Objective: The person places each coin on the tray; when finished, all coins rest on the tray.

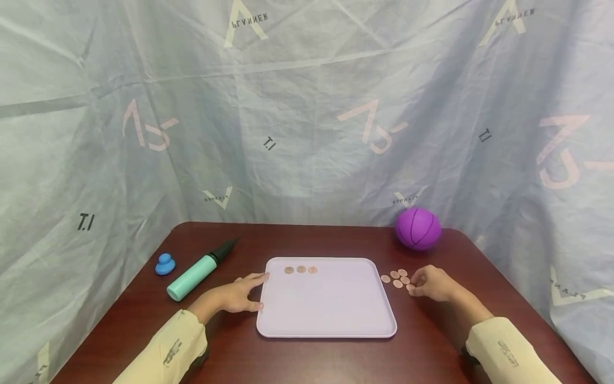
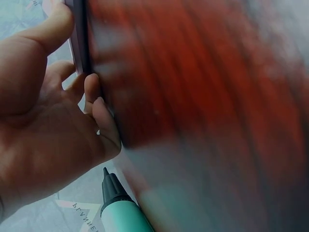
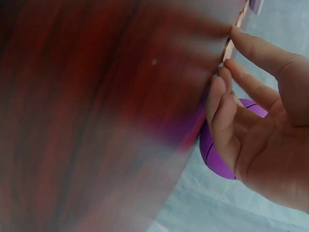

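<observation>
A white rectangular tray lies on the table, with a row of three copper-coloured coins near its far left corner. My left hand rests at the tray's left rim, thumb and forefinger spread and touching it. In the left wrist view, the left hand has its other fingers bent loosely beside the table surface. Right of the tray lie several more loose coins. My right hand holds the nearest right coin at its edges between thumb and forefinger, down at the table, as the right wrist view also shows.
A purple ball stands at the back right of the dark red table. To the left lie a mint-green hand pump with a black nozzle and a small blue knob-shaped object. A grey printed cloth hangs behind the table.
</observation>
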{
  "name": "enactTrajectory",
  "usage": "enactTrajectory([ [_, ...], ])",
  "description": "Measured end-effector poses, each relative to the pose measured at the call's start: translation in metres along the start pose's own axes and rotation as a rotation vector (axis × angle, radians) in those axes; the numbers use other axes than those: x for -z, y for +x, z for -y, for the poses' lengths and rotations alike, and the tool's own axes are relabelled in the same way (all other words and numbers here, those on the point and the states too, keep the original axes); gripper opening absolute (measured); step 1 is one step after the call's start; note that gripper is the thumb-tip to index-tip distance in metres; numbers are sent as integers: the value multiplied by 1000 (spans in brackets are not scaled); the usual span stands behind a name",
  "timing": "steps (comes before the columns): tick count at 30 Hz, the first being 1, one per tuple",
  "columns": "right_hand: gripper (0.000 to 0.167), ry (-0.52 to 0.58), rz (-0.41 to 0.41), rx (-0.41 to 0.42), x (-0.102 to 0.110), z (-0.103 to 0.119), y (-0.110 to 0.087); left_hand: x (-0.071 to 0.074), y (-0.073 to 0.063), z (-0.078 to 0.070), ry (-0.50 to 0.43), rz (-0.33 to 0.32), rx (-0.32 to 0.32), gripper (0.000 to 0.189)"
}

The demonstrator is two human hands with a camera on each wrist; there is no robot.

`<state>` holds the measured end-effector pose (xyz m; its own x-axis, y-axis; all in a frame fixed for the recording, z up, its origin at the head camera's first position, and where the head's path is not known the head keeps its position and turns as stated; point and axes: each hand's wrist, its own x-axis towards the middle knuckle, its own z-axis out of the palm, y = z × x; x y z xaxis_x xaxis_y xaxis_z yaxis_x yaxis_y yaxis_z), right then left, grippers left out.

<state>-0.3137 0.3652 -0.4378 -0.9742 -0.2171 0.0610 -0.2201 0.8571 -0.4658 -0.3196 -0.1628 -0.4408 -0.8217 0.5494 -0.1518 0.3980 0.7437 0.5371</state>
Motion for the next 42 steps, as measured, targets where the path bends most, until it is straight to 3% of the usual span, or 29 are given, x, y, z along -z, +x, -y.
enactTrajectory([
  [10,20,130,58,-19,-3,-4,2,0,-1,-1,7,-1,2,82],
  [22,24,142,54,-21,-3,-6,5,2,1,0,10,2,15,82],
  [30,18,165,126,-1,-2,-4,3,2,0,-2,0,11,20,82],
  [42,23,191,176,16,2,-10,2,1,-1,-2,-2,1,6,82],
])
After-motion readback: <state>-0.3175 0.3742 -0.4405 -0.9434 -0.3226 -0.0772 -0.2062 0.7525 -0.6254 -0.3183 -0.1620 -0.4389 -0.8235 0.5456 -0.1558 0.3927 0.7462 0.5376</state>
